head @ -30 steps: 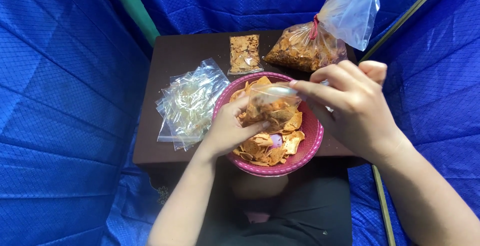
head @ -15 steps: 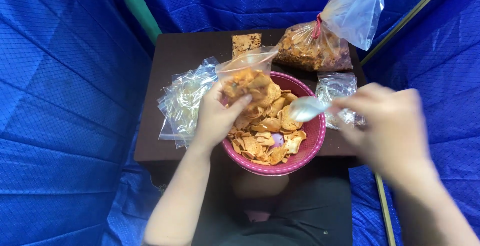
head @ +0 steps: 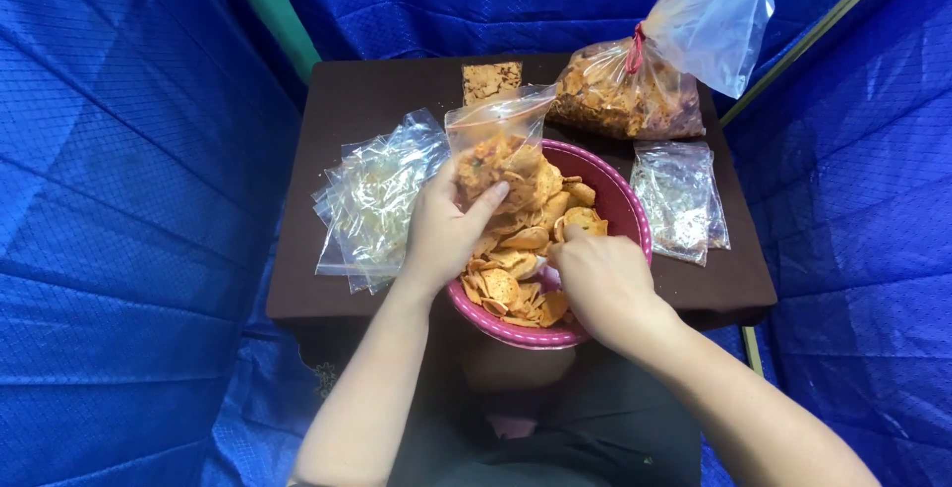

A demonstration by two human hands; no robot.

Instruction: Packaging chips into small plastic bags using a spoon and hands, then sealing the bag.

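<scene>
The right hand covers the near part of the pink bowl and the chips under it, so what its fingers grip cannot be told. The small bag in the left hand hides most of the flat packet behind it. The big tied bag runs off the top edge. Both forearms leave the frame below.
</scene>
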